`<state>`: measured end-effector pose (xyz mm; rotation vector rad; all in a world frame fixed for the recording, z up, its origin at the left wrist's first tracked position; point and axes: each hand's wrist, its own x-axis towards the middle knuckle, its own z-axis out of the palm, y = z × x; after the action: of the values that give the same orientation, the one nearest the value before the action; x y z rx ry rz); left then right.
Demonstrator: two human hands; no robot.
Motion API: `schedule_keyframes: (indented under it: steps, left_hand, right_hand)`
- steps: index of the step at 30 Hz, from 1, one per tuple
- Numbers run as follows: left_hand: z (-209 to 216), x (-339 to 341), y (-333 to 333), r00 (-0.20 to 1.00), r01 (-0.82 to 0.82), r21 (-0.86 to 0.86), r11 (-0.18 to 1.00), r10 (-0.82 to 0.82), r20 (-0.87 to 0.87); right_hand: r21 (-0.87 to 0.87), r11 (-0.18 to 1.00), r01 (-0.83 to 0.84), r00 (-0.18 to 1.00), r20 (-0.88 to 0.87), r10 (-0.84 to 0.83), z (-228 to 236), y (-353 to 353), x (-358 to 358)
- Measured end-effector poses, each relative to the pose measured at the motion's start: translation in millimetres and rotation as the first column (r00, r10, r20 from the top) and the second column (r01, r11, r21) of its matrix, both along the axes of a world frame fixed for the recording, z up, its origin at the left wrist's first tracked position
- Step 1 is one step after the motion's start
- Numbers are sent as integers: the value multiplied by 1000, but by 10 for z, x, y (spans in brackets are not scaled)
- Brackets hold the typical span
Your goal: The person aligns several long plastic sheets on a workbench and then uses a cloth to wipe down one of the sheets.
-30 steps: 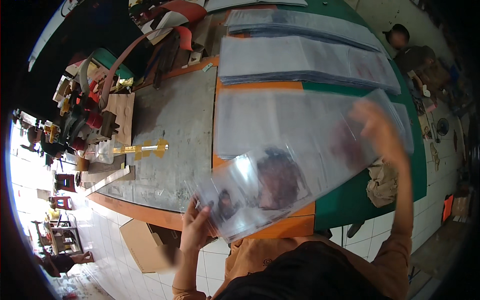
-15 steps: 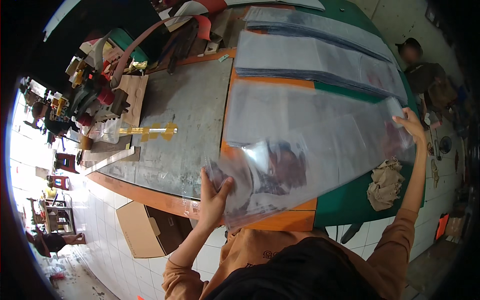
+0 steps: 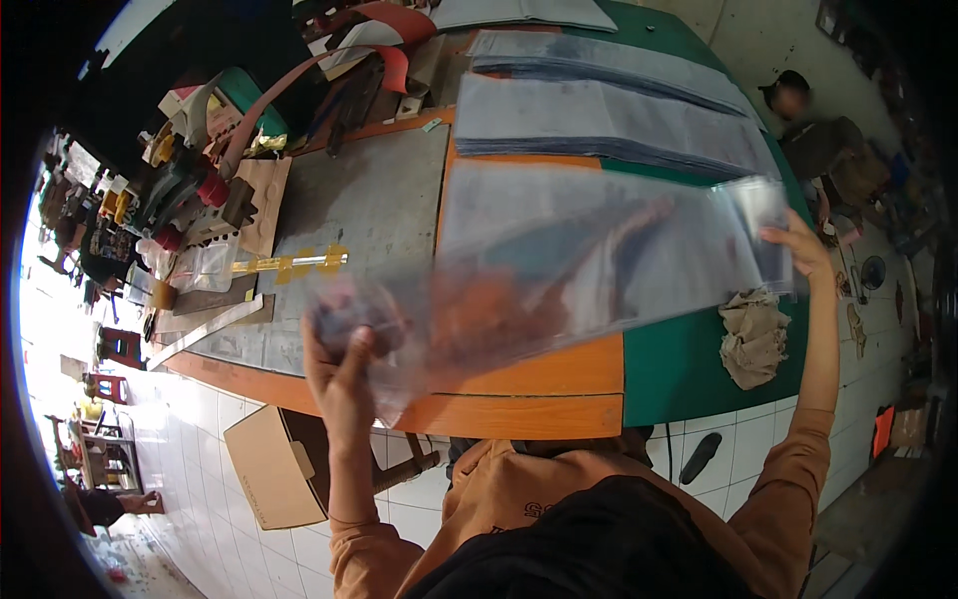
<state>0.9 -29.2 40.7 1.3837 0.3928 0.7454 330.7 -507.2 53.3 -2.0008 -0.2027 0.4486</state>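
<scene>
A long clear plastic sheet is stretched between my two hands above the table, smeared by motion in places. My left hand is closed on its left end, the thumb on top and the fingers partly hidden by the plastic. At the far right, my right hand pinches the other end, which is curled over. Beneath the sheet more clear plastic seems to lie on the table, but I cannot tell where one layer stops. Two stacks of similar sheets, a nearer stack and a farther stack, lie beyond it.
A crumpled beige cloth lies on the green tabletop near my right forearm. Left of the sheet is a grey metal plate with a taped strip. A machine with red knobs stands at the left. An open cardboard box sits below.
My left hand has moved left and slightly up, drawing the sheet's left end across the metal plate. My right hand still grips the other end, which now curls over more.
</scene>
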Motion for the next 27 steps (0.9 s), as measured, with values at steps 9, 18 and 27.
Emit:
schedule_keyframes:
  steps: [9, 18, 27]
  left_hand:
    - [146, -42, 884, 991, -52, 72, 996, 60, -122]
    - [-334, -206, 1354, 930, 0, -54, 999, -20, -367]
    - [-443, -199, 1383, 934, 36, -56, 998, -53, -353]
  right_hand:
    - [-141, 934, -329, 936, 83, 342, 53, 385, -155]
    - [-599, 612, 517, 336, 799, 499, -229, 445, -198]
    - [-220, 975, -37, 999, -18, 33, -126, 1065, -546]
